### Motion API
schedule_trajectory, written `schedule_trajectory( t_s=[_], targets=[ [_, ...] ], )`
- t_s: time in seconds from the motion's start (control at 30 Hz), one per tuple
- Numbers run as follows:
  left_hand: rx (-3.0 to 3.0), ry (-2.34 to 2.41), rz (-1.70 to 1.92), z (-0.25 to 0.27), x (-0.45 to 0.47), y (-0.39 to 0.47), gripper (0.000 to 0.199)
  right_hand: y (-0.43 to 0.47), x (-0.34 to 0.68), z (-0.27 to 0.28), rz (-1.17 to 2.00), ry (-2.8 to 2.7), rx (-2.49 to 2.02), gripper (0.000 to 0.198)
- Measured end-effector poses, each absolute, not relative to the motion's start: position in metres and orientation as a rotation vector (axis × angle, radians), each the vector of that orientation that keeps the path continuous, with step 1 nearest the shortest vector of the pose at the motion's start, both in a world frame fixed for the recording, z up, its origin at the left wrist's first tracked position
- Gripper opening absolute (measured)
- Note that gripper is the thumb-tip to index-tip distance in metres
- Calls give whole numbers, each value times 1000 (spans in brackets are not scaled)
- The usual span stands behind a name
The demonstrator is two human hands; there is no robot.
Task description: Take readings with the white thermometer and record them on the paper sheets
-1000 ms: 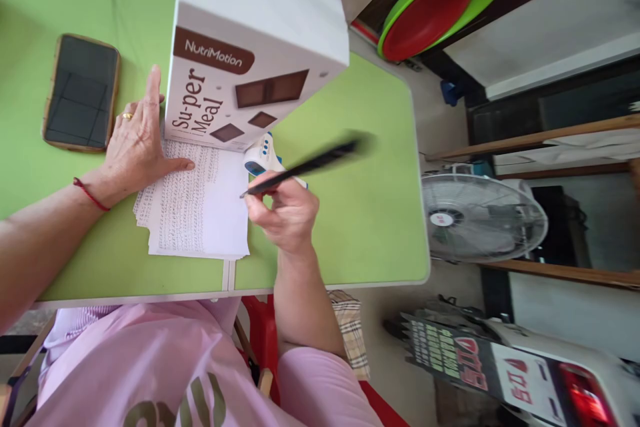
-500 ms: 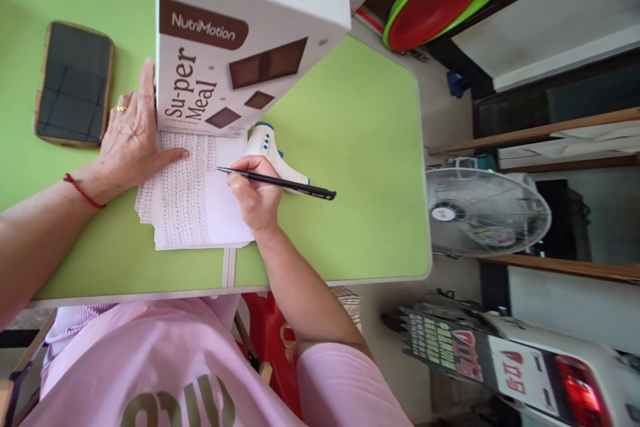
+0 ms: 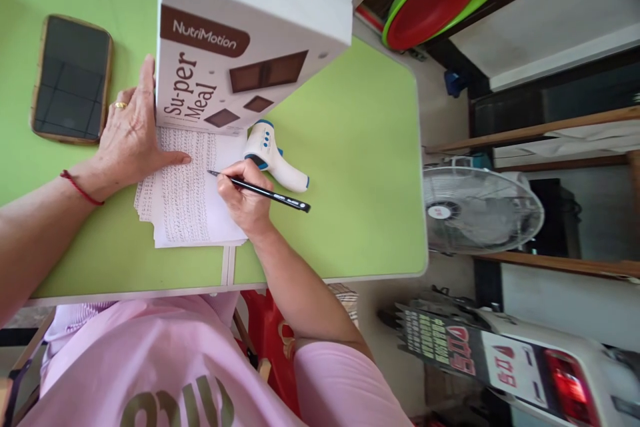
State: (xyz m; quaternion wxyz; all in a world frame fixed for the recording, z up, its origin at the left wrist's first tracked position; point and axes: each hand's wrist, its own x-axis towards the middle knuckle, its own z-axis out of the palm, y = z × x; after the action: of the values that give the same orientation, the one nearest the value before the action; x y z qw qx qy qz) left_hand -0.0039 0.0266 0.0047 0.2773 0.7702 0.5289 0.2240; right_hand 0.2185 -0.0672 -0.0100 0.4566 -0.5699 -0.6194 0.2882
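My right hand [image 3: 246, 199] grips a black pen [image 3: 270, 194], its tip at the right end of the handwritten lines on a stack of white paper [image 3: 193, 213]. Rows of small script cover the left and middle of the top sheet. With fingers stretched out, my left hand [image 3: 133, 123] lies flat, its thumb on the paper and its index finger along the edge of a white NutriMotion box [image 3: 260, 7]. The box stands over the far part of the sheets and hides it. Just beyond my right hand lies a white and blue infrared thermometer [image 3: 280, 163].
A phone in a worn case [image 3: 73, 80] lies left of my left hand on the green table [image 3: 360, 167]. Past the table's right edge are a fan [image 3: 480, 210], green and red basins [image 3: 435, 3] and a scooter's rear [image 3: 540, 367]. A red chair [image 3: 270, 340] is below the table edge.
My right hand and the pen have shifted slightly left, uncovering more of the thermometer. The pen now slants down more to the right. My left hand stays in place on the paper.
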Motion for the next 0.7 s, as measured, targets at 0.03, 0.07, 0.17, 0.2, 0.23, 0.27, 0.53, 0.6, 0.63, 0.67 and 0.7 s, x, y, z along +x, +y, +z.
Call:
schedule_trajectory(
  t_s=[0.03, 0.07, 0.17, 0.2, 0.23, 0.27, 0.53, 0.6, 0.63, 0.67, 0.7],
  targets=[
    [2073, 1428, 597, 5, -4, 27, 128, -67, 219, -10, 714, -1529, -1395, 24],
    [2082, 1429, 597, 5, -3, 27, 126, -67, 219, -10, 706, -1533, -1388, 23],
    [2109, 1405, 629, 1, -4, 28, 125, -67, 219, -10, 661, -1557, -1394, 21],
    [2115, 1396, 646, -1, -5, 28, 127, -67, 219, -10, 655, -1565, -1403, 21],
    [2121, 1388, 662, -3, -5, 29, 131, -67, 219, -10, 651, -1572, -1410, 21],
    [2126, 1383, 674, -4, -5, 29, 136, -67, 220, -10, 647, -1577, -1416, 22],
    [2090, 1320, 721, -10, -6, 31, 150, -66, 220, -15, 548, -1602, -1327, 19],
    [2070, 1278, 732, -12, -8, 33, 153, -65, 220, -17, 492, -1609, -1286, 17],
    [2060, 1260, 735, -13, -9, 34, 155, -64, 220, -18, 463, -1612, -1268, 16],
    [2053, 1245, 739, -14, -10, 35, 156, -64, 221, -18, 440, -1617, -1257, 16],
    [2050, 1235, 747, -16, -10, 36, 156, -64, 221, -18, 423, -1625, -1253, 15]
  ],
)
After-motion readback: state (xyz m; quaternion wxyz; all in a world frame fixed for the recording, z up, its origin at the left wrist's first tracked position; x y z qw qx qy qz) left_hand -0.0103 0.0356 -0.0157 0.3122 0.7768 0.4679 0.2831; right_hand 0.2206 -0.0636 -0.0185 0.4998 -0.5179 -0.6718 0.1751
